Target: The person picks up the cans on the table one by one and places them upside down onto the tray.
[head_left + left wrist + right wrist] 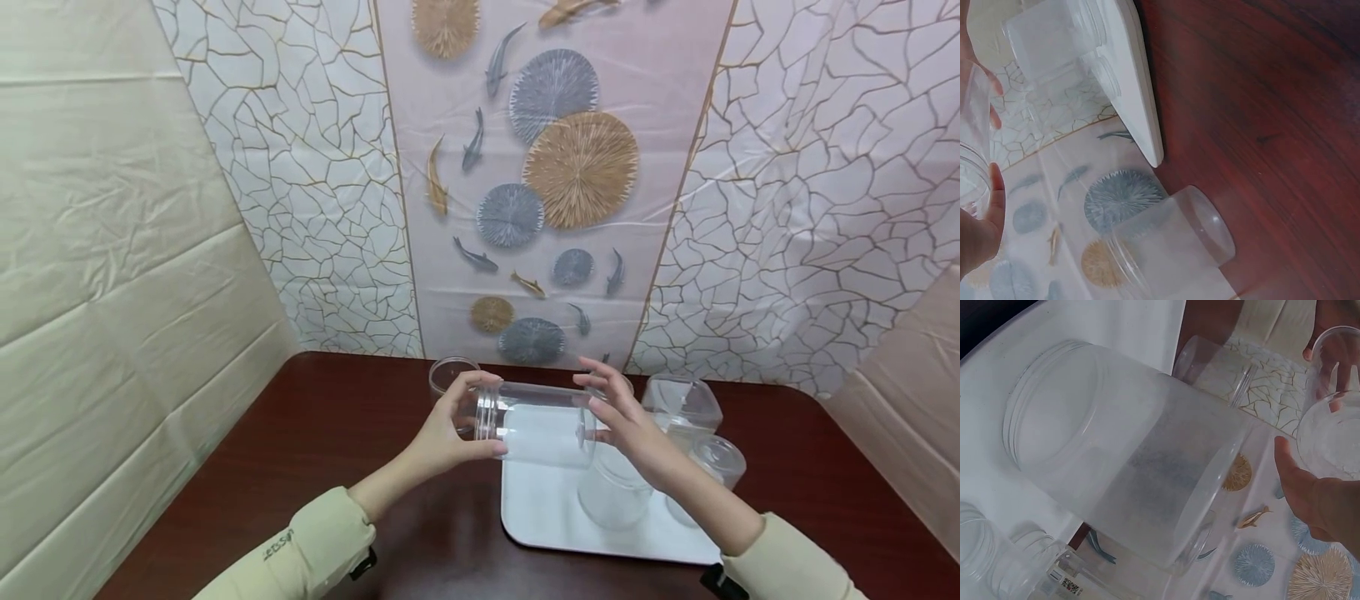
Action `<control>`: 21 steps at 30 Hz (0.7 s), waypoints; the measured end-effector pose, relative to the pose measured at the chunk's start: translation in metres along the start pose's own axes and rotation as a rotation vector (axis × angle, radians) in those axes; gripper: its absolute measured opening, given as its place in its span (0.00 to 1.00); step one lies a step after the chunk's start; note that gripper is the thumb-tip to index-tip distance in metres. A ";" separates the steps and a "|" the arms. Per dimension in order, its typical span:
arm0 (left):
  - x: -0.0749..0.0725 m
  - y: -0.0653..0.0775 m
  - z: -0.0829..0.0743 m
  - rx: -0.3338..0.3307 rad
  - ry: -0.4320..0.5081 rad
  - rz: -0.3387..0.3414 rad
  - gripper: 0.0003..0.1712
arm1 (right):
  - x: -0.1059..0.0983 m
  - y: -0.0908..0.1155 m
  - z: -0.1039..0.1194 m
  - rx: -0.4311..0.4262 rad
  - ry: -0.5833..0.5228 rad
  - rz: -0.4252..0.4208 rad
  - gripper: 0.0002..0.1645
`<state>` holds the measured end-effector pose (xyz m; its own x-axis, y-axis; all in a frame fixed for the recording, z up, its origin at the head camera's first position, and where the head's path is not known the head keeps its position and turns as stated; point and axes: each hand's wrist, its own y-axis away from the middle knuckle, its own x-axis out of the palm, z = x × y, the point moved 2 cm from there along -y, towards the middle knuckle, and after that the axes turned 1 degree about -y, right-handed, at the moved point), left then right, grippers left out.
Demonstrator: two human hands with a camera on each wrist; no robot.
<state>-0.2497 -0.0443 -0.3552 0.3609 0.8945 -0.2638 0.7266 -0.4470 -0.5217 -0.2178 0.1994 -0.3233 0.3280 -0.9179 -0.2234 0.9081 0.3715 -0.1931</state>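
Observation:
A clear jar (546, 423) lies sideways in the air above the white tray, its threaded mouth to the left. My left hand (450, 433) grips the mouth end, fingers over the top and thumb underneath. At the base end is my right hand (626, 417), its fingers spread and fairly straight around the bottom of the jar. In the right wrist view, that hand (1319, 494) shows beside the jar's round base (1335, 434). The left wrist view catches only part of the jar (972, 119) at its left edge.
Several clear jars, among them a large one (615, 492), a small one (716, 462) and a squarish one (682, 404), stand upside down on the white tray (536, 521). Another jar (450, 371) stands on the dark red table (315, 450), behind my left hand. A patterned cloth (480, 317) hangs behind.

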 end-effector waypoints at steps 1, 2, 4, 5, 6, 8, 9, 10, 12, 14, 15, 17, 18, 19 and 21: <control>0.001 -0.001 -0.001 0.000 0.007 0.005 0.41 | 0.001 0.000 0.000 -0.007 -0.008 0.010 0.32; 0.002 -0.001 -0.002 0.003 0.015 0.012 0.41 | 0.002 0.000 0.001 -0.012 -0.015 0.023 0.32; 0.005 -0.003 -0.004 0.005 0.033 0.023 0.42 | 0.003 0.000 0.003 -0.025 -0.025 0.047 0.33; 0.005 -0.004 -0.005 0.007 0.044 0.029 0.42 | 0.004 0.000 0.003 -0.031 -0.024 0.059 0.33; 0.006 -0.004 -0.005 0.012 0.052 0.032 0.42 | 0.004 0.000 0.004 -0.030 -0.020 0.066 0.33; 0.007 -0.006 -0.006 0.028 0.059 0.036 0.42 | 0.004 -0.001 0.005 -0.031 -0.014 0.075 0.33; 0.007 -0.007 -0.007 0.031 0.056 0.036 0.42 | 0.004 -0.002 0.006 -0.032 -0.012 0.076 0.33; 0.007 -0.007 -0.007 0.035 0.056 0.035 0.42 | 0.004 -0.002 0.006 -0.031 -0.008 0.075 0.33; 0.008 -0.007 -0.008 0.041 0.046 0.030 0.42 | 0.005 -0.003 0.006 -0.023 -0.008 0.073 0.33; 0.008 -0.007 -0.009 0.042 0.042 0.022 0.42 | 0.006 -0.003 0.006 -0.026 -0.012 0.077 0.33; 0.008 -0.007 -0.009 0.042 0.043 0.018 0.42 | 0.006 -0.003 0.007 -0.025 -0.016 0.077 0.32; 0.009 -0.007 -0.009 0.045 0.045 0.010 0.42 | 0.007 -0.003 0.007 -0.026 -0.029 0.076 0.31; 0.009 -0.007 -0.010 0.042 0.047 0.005 0.42 | 0.007 -0.003 0.008 -0.026 -0.034 0.074 0.30; 0.009 -0.007 -0.010 0.047 0.046 0.001 0.42 | 0.007 -0.003 0.008 -0.025 -0.039 0.072 0.30; 0.010 -0.008 -0.010 0.047 0.039 -0.008 0.42 | 0.007 -0.003 0.008 -0.016 -0.045 0.064 0.30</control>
<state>-0.2457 -0.0323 -0.3452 0.3781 0.8972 -0.2281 0.7017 -0.4384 -0.5616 -0.2161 0.1908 -0.3167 0.3967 -0.8976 -0.1921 0.8808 0.4311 -0.1955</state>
